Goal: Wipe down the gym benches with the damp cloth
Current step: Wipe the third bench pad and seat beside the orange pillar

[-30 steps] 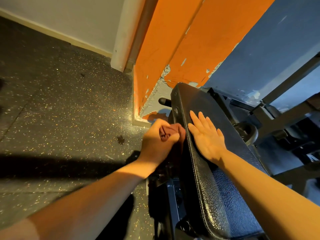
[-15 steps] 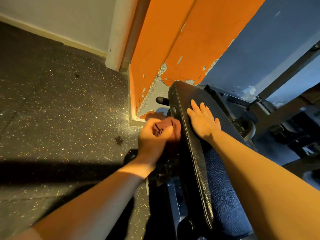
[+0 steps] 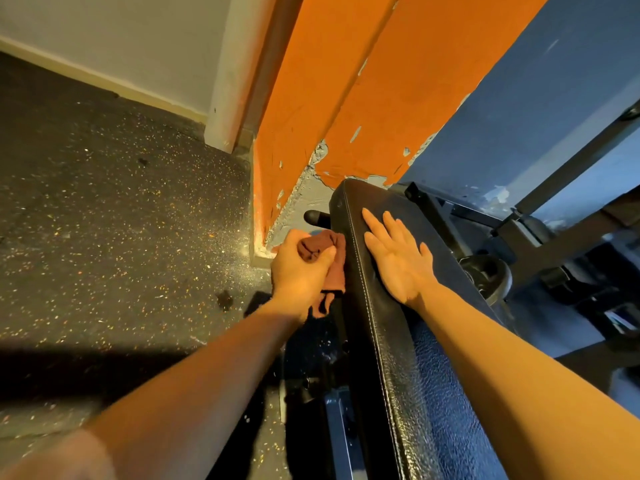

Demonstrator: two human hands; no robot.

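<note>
the left hand point(image 3: 300, 268) grips the cloth point(image 3: 331, 260) against the bench pad point(image 3: 408, 382) side (right hand point(image 3: 398, 259) spread flat on top); firm, overlapping strokes along the stitched edge would suit.

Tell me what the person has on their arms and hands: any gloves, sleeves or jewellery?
Nothing shows: the left hand and right hand are bare, with no gloves, rings, watch or wristband. Both forearms are uncovered as far up as the picture reaches, so no sleeve is visible.
</note>
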